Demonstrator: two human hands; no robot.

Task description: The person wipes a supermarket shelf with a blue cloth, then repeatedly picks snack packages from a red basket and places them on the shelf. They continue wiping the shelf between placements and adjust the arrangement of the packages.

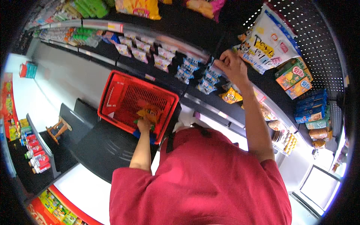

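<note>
My left hand (144,124) reaches over the near rim of a red plastic shopping basket (104,97). Its fingers are on an orange snack bag (150,112) inside, blurred, with a bit of green beside it. My right hand (233,66) is raised at the shelf edge, fingers bent and apart, with nothing visible between them. Close below it are small blue snack packets (209,80). Just to its right on the upper shelf leans a large white snack bag (263,42) bearing writing. A yellow snack packet (231,95) lies on the lower shelf under my right forearm.
Small pink-and-white packets (139,53) stand in rows on the lower shelf. Snack boxes (294,74) and blue packs (310,109) fill the right side. A black table (104,149) and a wooden stool (59,129) are at left, near red-labelled bottles (36,153).
</note>
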